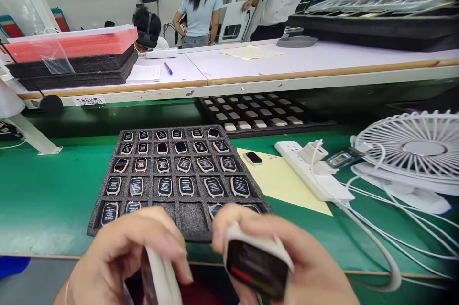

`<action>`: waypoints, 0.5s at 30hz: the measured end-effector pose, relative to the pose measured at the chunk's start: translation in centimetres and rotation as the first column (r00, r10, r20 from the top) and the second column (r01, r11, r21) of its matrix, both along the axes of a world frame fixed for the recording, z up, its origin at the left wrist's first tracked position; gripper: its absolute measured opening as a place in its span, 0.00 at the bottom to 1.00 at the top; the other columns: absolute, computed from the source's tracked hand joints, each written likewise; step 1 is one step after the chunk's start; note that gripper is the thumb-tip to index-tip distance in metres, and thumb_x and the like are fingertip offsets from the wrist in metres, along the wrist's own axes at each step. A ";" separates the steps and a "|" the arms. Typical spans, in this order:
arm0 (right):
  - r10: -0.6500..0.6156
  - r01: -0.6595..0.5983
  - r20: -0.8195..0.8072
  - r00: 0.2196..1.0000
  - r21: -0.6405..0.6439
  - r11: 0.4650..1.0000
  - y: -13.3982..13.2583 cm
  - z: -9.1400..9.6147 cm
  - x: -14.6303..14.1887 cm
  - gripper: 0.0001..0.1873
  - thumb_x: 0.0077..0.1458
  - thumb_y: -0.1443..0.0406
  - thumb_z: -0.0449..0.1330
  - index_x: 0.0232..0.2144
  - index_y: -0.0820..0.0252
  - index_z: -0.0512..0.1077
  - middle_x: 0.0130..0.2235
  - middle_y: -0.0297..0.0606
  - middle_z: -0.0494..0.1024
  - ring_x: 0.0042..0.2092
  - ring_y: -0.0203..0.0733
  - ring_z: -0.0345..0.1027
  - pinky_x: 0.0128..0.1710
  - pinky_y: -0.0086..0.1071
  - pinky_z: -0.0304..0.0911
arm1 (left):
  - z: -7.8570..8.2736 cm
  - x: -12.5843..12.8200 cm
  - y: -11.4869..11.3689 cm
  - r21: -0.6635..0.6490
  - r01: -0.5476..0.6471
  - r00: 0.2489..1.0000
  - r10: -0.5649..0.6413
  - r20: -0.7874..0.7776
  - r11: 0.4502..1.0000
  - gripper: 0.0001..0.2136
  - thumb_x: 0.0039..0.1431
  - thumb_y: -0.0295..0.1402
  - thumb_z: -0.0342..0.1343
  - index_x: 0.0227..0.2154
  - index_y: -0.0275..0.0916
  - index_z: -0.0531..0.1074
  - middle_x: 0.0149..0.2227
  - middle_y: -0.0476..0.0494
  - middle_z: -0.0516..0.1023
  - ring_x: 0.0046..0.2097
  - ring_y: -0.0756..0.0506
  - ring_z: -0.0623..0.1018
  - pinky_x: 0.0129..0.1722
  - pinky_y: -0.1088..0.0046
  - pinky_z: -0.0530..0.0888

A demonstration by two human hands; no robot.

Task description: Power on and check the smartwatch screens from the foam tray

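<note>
My left hand [125, 247] is closed around a pale smartwatch body [163, 276], seen edge-on. Beside it, my right hand [287, 243] grips another smartwatch body [258, 266], its dark screen tilted up and showing a red mark. Both hands are at the table's near edge, slightly blurred. Just beyond them lies a dark foam tray [191, 216] with rows of compartments. Most hold a strapless smartwatch [186, 186] with a screen of white text; a few screens are dark. Two compartments in the nearest row show bare foam. My hands partly cover that row.
Right of the tray, a single watch [253, 157] rests on yellow paper [287, 180]. A white power strip [311, 171], cables and a white fan [423, 152] stand farther right. Another filled tray [251, 111] sits under the shelf [201, 63]. People are behind it.
</note>
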State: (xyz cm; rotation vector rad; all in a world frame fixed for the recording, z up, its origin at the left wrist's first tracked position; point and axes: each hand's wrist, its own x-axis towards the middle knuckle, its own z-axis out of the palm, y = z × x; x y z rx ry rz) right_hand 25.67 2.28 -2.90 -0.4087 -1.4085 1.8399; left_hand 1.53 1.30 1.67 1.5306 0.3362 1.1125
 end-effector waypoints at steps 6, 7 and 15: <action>-0.085 0.065 -0.167 0.982 -0.120 0.991 3.9 -0.6 -1.0 0.29 0.52 0.51 0.70 0.54 0.46 0.70 0.40 0.39 0.75 0.21 0.30 0.64 0.24 0.28 0.62 | -1.9 -0.7 2.9 -0.183 -0.057 0.991 0.078 0.112 0.981 0.27 0.53 0.32 0.67 0.55 0.47 0.67 0.39 0.43 0.73 0.21 0.59 0.65 0.19 0.87 0.63; -0.087 0.065 -0.162 0.983 -0.134 0.989 4.2 -0.9 -0.9 0.30 0.50 0.51 0.71 0.53 0.47 0.70 0.40 0.40 0.76 0.21 0.31 0.64 0.24 0.29 0.62 | -2.0 -0.9 3.6 -0.196 -0.072 0.994 0.086 0.062 0.978 0.27 0.52 0.31 0.68 0.55 0.46 0.68 0.39 0.42 0.73 0.23 0.57 0.68 0.21 0.85 0.66; -0.081 0.064 -0.133 0.988 -0.127 0.990 5.1 -1.8 -0.5 0.31 0.47 0.51 0.73 0.52 0.49 0.71 0.40 0.40 0.76 0.24 0.34 0.66 0.26 0.30 0.62 | -2.5 0.0 5.5 -0.195 -0.314 0.930 0.261 -0.257 0.929 0.24 0.52 0.24 0.63 0.53 0.39 0.68 0.41 0.42 0.74 0.39 0.49 0.74 0.38 0.79 0.72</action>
